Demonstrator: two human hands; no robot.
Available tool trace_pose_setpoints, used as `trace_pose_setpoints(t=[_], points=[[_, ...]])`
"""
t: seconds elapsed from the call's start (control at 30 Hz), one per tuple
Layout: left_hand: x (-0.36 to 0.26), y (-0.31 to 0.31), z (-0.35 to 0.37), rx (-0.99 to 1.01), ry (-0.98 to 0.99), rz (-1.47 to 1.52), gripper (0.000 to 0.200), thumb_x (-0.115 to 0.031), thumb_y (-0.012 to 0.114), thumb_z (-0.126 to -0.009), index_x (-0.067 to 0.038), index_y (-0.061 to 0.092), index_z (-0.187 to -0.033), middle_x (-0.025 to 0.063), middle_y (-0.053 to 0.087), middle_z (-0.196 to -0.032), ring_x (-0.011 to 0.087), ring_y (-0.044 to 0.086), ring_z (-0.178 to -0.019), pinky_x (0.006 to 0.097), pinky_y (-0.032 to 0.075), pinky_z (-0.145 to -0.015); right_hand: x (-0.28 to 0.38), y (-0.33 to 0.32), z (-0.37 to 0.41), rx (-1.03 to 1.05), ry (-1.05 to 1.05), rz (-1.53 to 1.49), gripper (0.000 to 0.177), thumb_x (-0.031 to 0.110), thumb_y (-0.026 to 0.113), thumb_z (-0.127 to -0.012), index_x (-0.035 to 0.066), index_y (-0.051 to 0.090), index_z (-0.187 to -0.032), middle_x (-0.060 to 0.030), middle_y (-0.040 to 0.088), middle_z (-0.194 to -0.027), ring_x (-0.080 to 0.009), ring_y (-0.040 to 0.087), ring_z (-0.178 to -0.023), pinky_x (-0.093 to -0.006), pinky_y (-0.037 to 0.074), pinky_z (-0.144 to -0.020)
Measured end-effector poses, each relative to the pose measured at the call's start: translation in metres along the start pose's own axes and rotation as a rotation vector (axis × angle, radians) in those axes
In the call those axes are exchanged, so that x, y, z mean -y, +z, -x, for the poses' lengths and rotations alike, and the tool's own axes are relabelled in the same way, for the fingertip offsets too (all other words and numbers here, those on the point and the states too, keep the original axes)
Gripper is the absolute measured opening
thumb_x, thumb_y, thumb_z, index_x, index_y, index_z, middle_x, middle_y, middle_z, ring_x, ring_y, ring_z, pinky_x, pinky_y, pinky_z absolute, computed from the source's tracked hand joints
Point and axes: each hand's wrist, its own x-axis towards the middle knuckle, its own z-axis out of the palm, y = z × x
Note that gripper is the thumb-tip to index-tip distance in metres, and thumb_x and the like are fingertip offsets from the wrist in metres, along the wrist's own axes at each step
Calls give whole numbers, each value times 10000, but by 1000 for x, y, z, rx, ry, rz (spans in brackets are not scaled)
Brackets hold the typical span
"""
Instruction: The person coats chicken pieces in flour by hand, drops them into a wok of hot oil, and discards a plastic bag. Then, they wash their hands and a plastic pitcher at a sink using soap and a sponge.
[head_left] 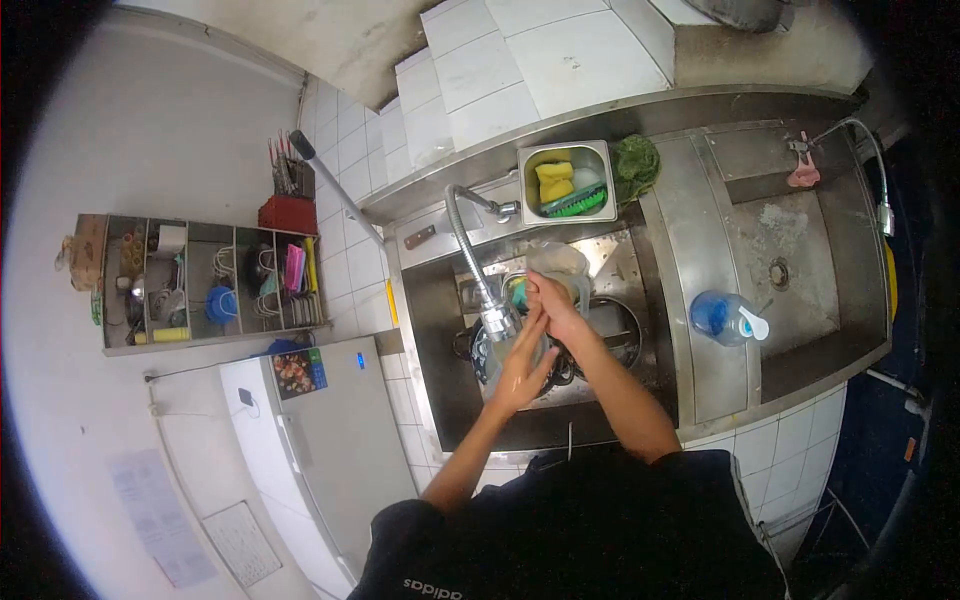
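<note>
Both hands meet over the left sink basin [430,370], just right of the metal faucet head [498,318]. My left hand [520,370] has its fingers stretched out and its thumb apart, with nothing seen in it. My right hand [552,306] is curled against the fingertips of my left hand; whether it holds anything is hidden. Below them in the basin lie a clear plastic container [560,262], a dark round pan [615,335] and other dishes partly covered by my hands.
A steel tub [612,212] with yellow sponges [554,182] and a green brush [575,201] stands behind the basin, beside leafy greens [636,168]. A blue bottle [722,318] stands right. A knife [432,232] lies back left.
</note>
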Motion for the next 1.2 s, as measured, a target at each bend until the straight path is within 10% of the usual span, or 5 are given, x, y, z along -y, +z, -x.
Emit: trace_pose_setpoints(t=[0.23,0.4,0.67,0.7,1.2], points=[[57,-11,-3,-637,-706,1231,373,-282,461,-968,-29,507,-1238,134,608,-1104,242,560,-1047,352,451,-924,-18,41,62,523,594,-468,374,369,479,-959,174,374,-658,67,264,-502,-48,212,-379,-228,180,-338],[86,-17,1,326,-664,1978,456,-368,428,-945,-33,504,-1245,146,604,-1056,309,556,-1031,393,432,-969,-66,10,59,1241,790,-962,381,430,475,-951,138,439,-708,75,354,-577,-78,347,-416,-215,262,-365],[69,4,-28,73,-462,1584,445,-422,444,-966,-52,531,-1197,156,592,-1087,284,569,-1031,404,460,-945,-27,10,51,427,361,-348,328,318,426,-1014,46,604,-965,-67,597,-709,-121,580,-564,-292,497,-545],[66,1,-31,82,-488,1531,419,-403,444,-977,-38,539,-1161,149,591,-1120,265,570,-1055,389,460,-949,-29,-12,29,1155,600,-708,442,387,338,-1036,30,597,-1007,-17,503,-547,-90,459,-407,-234,429,-471],[21,-44,-4,43,-431,630,219,-42,658,-890,32,663,-1096,98,668,-1128,128,625,-983,274,510,-864,-10,-26,84,1333,692,-969,876,747,322,-889,-42,441,-1250,48,353,-489,-21,296,-360,-187,246,-370]])
